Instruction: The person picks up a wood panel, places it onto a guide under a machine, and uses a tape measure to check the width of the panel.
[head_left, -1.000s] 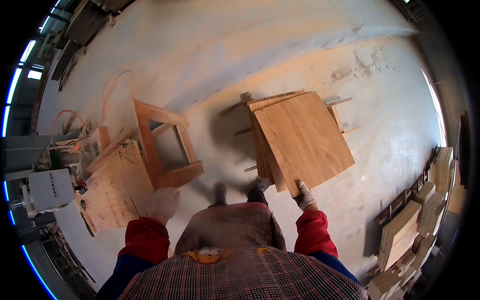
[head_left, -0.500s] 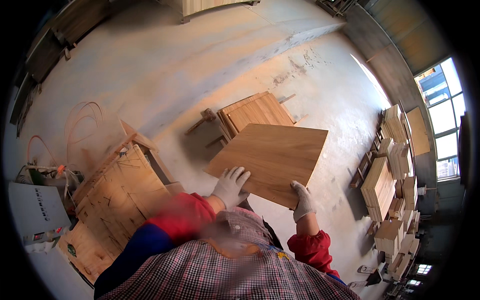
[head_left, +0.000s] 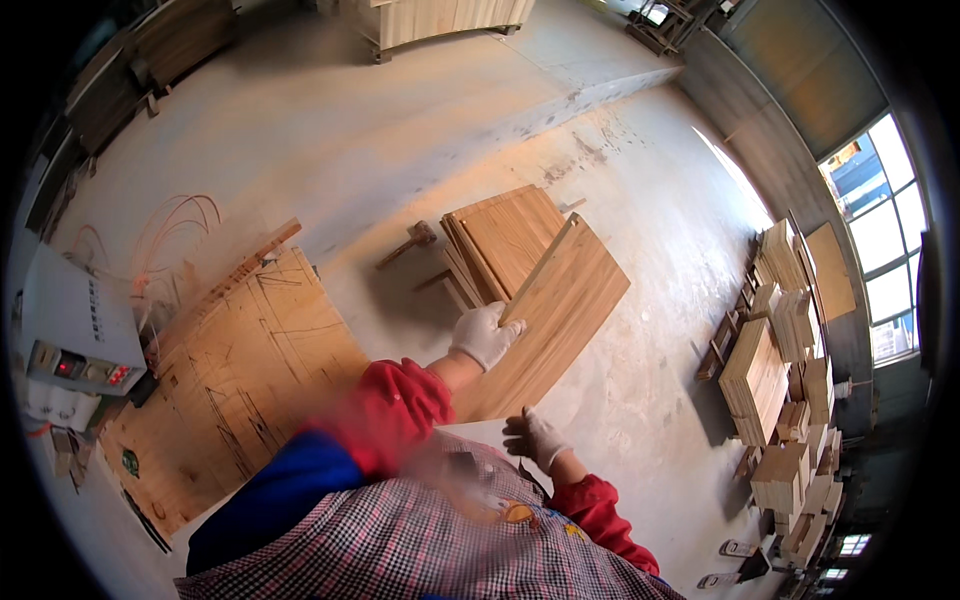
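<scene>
My left hand (head_left: 485,336), in a whitish glove, grips the near upper edge of a rectangular brown wooden panel (head_left: 568,318). The panel is tilted up, its narrow edge facing me and its broad face toward the right. Just below its lower end, my right hand (head_left: 538,438) is apart from the wood with fingers spread; its glove leaves the dark fingertips showing. Beyond the panel lies a stack of similar wooden panels (head_left: 515,228) on a low wooden support, partly covered by the held one.
At left stands a plywood-topped workbench (head_left: 270,350) with dark marks, beside a grey control box (head_left: 85,305) and orange hoses (head_left: 175,225). Stacked timber pieces (head_left: 755,375) line the right side by a window (head_left: 885,230). A wooden block (head_left: 420,234) sits near the panel stack.
My right hand has let go of the panel and drawn down and left. The panel has turned from nearly flat to tilted on edge, with my left hand now gripping its edge.
</scene>
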